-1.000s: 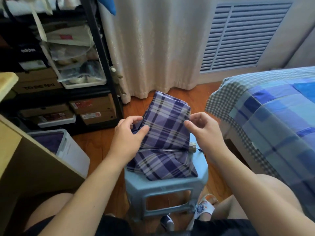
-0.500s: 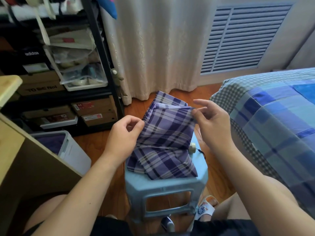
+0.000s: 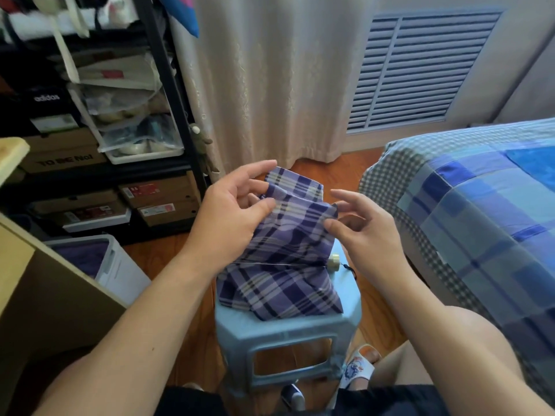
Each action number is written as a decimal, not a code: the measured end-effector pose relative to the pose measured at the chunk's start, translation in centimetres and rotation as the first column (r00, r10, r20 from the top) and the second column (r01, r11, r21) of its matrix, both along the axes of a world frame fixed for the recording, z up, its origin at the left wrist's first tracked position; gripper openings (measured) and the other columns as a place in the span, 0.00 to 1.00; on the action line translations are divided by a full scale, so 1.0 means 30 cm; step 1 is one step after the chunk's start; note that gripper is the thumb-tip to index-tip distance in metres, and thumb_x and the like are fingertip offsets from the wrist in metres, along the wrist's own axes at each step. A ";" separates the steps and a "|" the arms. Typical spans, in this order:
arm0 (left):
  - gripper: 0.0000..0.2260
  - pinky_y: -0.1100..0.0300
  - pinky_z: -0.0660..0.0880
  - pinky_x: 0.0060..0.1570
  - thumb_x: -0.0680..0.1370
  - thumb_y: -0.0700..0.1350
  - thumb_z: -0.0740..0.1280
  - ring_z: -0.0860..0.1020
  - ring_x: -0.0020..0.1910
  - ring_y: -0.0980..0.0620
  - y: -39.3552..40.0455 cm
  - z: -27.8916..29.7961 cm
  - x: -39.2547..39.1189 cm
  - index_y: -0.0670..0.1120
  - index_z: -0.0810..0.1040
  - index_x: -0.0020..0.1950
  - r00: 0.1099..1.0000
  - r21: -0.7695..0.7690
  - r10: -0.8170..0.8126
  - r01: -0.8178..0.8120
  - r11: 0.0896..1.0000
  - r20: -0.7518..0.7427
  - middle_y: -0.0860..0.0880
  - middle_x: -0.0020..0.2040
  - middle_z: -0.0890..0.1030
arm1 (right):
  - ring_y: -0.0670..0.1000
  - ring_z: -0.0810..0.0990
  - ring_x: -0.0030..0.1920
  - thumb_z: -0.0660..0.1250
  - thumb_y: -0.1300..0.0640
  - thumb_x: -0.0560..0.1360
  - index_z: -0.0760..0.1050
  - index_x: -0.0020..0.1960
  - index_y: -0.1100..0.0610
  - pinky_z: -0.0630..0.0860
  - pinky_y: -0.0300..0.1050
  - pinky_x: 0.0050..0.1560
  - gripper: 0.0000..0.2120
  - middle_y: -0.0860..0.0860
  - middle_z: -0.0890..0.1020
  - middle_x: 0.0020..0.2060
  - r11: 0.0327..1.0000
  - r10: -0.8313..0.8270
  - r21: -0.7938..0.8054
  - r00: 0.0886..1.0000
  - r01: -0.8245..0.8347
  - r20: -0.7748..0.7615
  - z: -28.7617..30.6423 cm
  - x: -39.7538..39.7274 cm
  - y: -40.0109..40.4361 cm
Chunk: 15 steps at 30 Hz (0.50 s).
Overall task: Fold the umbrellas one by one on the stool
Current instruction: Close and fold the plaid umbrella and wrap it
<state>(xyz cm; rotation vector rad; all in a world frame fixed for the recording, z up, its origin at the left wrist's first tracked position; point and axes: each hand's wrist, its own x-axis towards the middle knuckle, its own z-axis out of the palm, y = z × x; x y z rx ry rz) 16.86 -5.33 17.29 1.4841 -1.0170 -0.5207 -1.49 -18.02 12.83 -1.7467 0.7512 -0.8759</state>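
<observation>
A purple plaid umbrella (image 3: 282, 277) lies collapsed on a light blue plastic stool (image 3: 288, 327), its cream-coloured tip cap (image 3: 334, 260) and a thin metal rib showing at the right. My left hand (image 3: 231, 217) pinches a fold of the fabric near the far top edge, thumb over the cloth. At the right side of that fold, my right hand (image 3: 363, 232) pinches the cloth's corner between thumb and forefinger, the other fingers spread. The umbrella's handle is hidden under the fabric.
A black shelf rack (image 3: 168, 94) with shoe boxes and bags stands at the left, a white bin (image 3: 120, 265) and a wooden desk (image 3: 36, 283) nearer. A bed with a blue plaid cover (image 3: 480, 223) fills the right. A curtain (image 3: 270, 79) hangs behind. A slippered foot (image 3: 357, 369) rests by the stool.
Both hands have moved up and away along the fabric. My left hand went from the umbrella's left middle to its far top fold; my right hand slid to the fold's right corner.
</observation>
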 end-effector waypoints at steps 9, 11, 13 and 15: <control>0.13 0.56 0.83 0.51 0.77 0.32 0.72 0.85 0.47 0.52 0.023 -0.017 -0.003 0.48 0.84 0.55 0.993 -0.020 0.088 -0.090 0.996 -0.080 0.51 0.49 0.86 | 0.52 0.86 0.48 0.74 0.67 0.75 0.82 0.59 0.55 0.84 0.50 0.55 0.15 0.50 0.86 0.43 0.991 -0.107 0.096 0.973 0.089 0.204 -0.015 0.009 0.053; 0.13 0.58 0.82 0.50 0.76 0.32 0.73 0.85 0.49 0.54 0.029 -0.013 0.002 0.48 0.84 0.54 0.991 -0.030 0.103 -0.106 0.994 -0.081 0.52 0.48 0.86 | 0.54 0.86 0.49 0.74 0.67 0.76 0.83 0.56 0.57 0.84 0.54 0.56 0.11 0.51 0.86 0.43 0.975 -0.140 0.204 0.950 0.084 0.280 -0.015 0.009 0.057; 0.13 0.58 0.82 0.51 0.76 0.32 0.73 0.85 0.50 0.53 0.032 -0.011 0.006 0.48 0.84 0.54 0.991 -0.039 0.112 -0.115 0.993 -0.078 0.51 0.48 0.86 | 0.53 0.86 0.49 0.73 0.67 0.76 0.83 0.53 0.56 0.83 0.56 0.58 0.08 0.50 0.86 0.43 0.952 -0.171 0.296 0.935 0.076 0.311 -0.013 0.009 0.065; 0.12 0.60 0.81 0.50 0.75 0.32 0.74 0.84 0.49 0.54 0.030 -0.008 0.005 0.48 0.84 0.53 0.990 -0.052 0.113 -0.117 0.992 -0.080 0.53 0.46 0.86 | 0.53 0.85 0.50 0.73 0.66 0.77 0.82 0.52 0.55 0.82 0.57 0.59 0.08 0.50 0.85 0.44 0.955 -0.171 0.283 0.939 0.083 0.300 -0.012 0.010 0.069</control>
